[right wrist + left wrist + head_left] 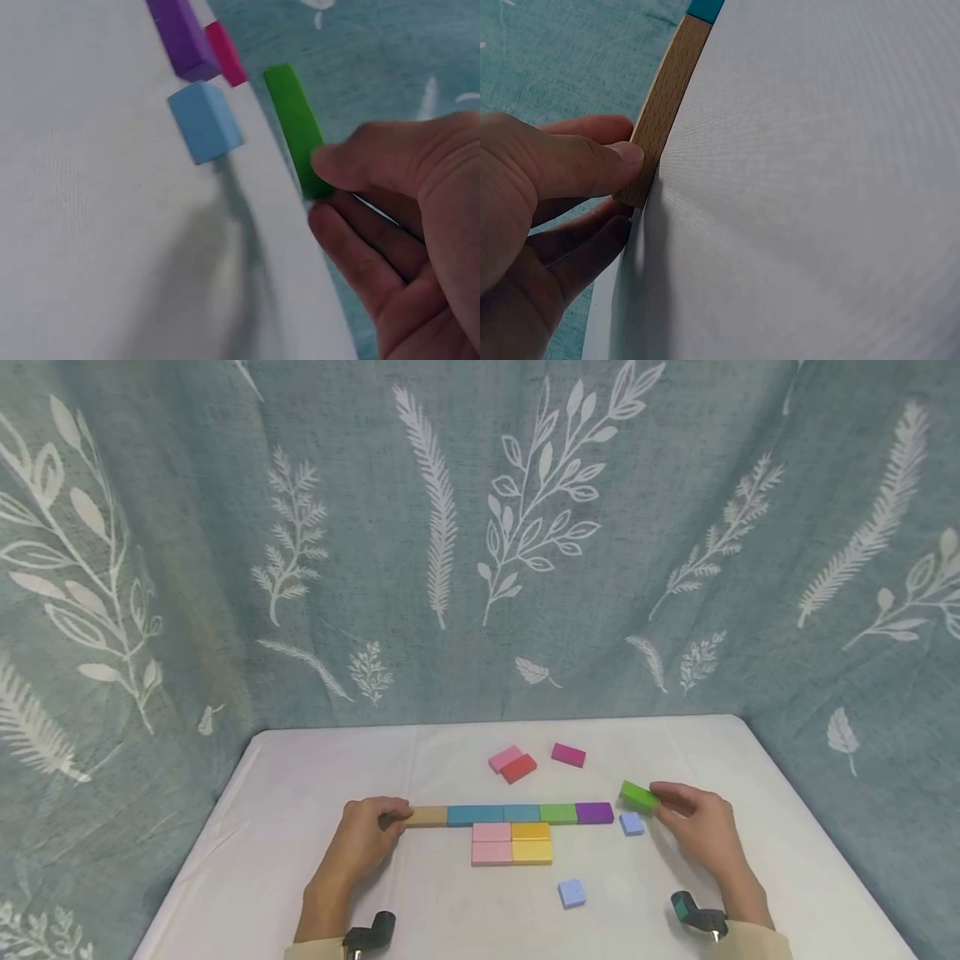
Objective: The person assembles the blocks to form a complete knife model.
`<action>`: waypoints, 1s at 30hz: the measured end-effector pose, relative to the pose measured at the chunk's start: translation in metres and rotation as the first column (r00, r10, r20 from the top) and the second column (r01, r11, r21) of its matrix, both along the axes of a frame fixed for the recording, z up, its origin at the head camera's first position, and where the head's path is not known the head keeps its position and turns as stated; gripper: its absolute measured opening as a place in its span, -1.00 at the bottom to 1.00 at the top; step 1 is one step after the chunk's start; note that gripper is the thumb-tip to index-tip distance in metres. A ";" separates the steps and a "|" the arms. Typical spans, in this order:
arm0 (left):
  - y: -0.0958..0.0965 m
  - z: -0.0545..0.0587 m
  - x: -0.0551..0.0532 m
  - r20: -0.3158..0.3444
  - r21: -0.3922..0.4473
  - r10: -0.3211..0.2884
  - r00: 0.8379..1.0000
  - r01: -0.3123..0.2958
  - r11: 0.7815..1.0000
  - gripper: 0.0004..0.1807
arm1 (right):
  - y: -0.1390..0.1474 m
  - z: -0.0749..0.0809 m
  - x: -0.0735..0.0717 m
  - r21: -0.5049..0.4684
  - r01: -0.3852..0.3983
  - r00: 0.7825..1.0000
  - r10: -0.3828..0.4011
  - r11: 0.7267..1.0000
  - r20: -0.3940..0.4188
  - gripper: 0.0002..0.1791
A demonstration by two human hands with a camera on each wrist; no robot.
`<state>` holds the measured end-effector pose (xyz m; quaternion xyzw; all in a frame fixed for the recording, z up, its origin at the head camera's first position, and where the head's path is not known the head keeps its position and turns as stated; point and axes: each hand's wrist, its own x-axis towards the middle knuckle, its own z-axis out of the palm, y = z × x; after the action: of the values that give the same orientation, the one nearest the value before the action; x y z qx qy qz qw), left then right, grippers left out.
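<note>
My left hand pinches the end of a long plain wooden block between thumb and fingers. That block forms the left end of a straight row, followed by blue blocks, a light green block and a purple block. To the right of the row, my right hand grips one end of a bright green block, held tilted near a small light blue block. In the right wrist view the thumb lies over the green block's near end.
Pink blocks and yellow blocks sit together just below the row. Behind it lie a pink block, a red block and a magenta block. Another light blue block is nearer the front of the white table.
</note>
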<state>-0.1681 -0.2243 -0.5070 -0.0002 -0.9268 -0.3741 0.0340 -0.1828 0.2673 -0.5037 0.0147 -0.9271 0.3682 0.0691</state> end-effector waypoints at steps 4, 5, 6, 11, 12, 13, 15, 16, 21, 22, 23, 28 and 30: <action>-0.001 0.001 0.001 -0.001 0.004 -0.006 1.000 0.006 1.000 -0.77 | 0.000 0.012 0.020 0.026 -0.035 0.999 0.036 0.999 -0.029 -0.60; -0.001 0.001 0.002 -0.003 0.003 -0.010 1.000 0.010 1.000 -0.77 | -0.002 0.015 0.024 0.019 -0.048 0.998 0.049 0.999 -0.033 -0.60; -0.002 0.002 0.002 -0.003 0.003 -0.012 1.000 0.012 1.000 -0.77 | -0.004 0.017 0.028 0.008 -0.063 0.997 0.063 0.998 -0.035 -0.60; -0.001 0.000 0.003 0.004 0.001 -0.003 1.000 0.003 1.000 -0.77 | -0.027 0.021 0.043 -0.083 -0.131 0.991 0.132 0.988 0.008 -0.59; -0.001 0.000 0.003 0.007 0.003 0.000 1.000 0.000 1.000 -0.77 | -0.033 0.021 0.045 -0.100 -0.140 0.989 0.143 0.985 0.024 -0.59; -0.001 0.000 0.003 0.010 0.004 0.002 1.000 -0.002 1.000 -0.77 | -0.040 0.021 0.046 -0.113 -0.145 0.988 0.151 0.983 0.041 -0.59; 0.000 -0.001 0.003 0.005 0.005 -0.001 1.000 0.001 1.000 -0.77 | -0.054 0.021 0.049 -0.135 -0.161 0.982 0.172 0.978 0.072 -0.61; 0.001 -0.001 0.003 0.004 0.007 -0.001 1.000 0.001 1.000 -0.77 | -0.060 0.019 0.049 -0.144 -0.173 0.979 0.186 0.974 0.080 -0.61; 0.002 -0.002 0.003 -0.003 0.002 0.004 1.000 -0.004 1.000 -0.77 | -0.088 0.011 0.049 -0.161 -0.284 0.953 0.297 0.945 0.062 -0.65; 0.002 -0.002 0.003 -0.001 0.003 0.007 1.000 -0.007 1.000 -0.77 | -0.092 0.009 0.049 -0.158 -0.309 0.946 0.320 0.938 0.053 -0.65; 0.002 -0.002 0.003 -0.001 0.003 0.008 1.000 -0.008 1.000 -0.76 | -0.097 0.007 0.049 -0.151 -0.337 0.937 0.346 0.929 0.037 -0.65; 0.003 -0.002 0.002 -0.007 0.003 0.009 1.000 -0.009 1.000 -0.76 | -0.119 -0.002 0.048 -0.117 -0.464 0.885 0.466 0.878 -0.008 -0.63; 0.002 -0.002 0.002 -0.012 0.000 0.008 1.000 -0.008 1.000 -0.76 | -0.128 -0.004 0.048 -0.103 -0.499 0.866 0.500 0.860 -0.023 -0.63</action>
<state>-0.1659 -0.2220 -0.5092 0.0015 -0.9266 -0.3737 0.0411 -0.1343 0.1394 -0.5080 0.2498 -0.8709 0.4222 -0.0299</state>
